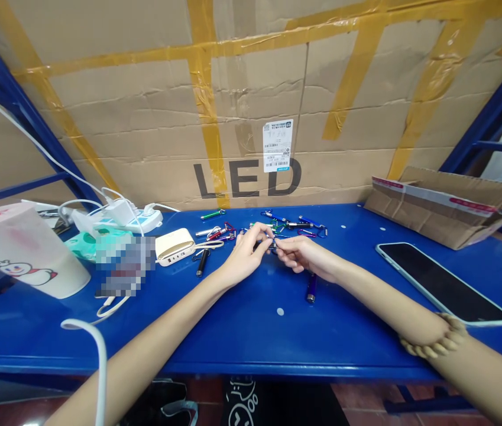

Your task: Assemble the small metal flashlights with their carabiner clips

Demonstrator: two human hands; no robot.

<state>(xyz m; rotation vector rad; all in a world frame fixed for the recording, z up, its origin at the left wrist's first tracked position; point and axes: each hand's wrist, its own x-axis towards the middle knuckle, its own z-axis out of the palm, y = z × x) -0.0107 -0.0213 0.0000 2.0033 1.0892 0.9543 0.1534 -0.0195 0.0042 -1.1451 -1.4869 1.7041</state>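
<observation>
My left hand (248,251) and my right hand (301,253) meet above the middle of the blue table. Their fingertips close on a small black keychain flashlight (260,243), mostly hidden by the fingers; its metal end is towards the right hand. Just behind the hands lie several slim tubes with carabiner clips, among them a blue one (310,221) and a silver one (207,232). A green tube (211,214) lies farther back. Left of my left hand rests a black tube with a clip (203,262). Below my right hand is a dark blue tube (311,289).
On the left stand a drink cup (47,251), a tissue pack (95,241), a power strip (144,220) and a cream power bank (175,246) with cables. To the right are a phone (441,281) and an open cardboard box (446,207). A large carton (153,124) closes off the back.
</observation>
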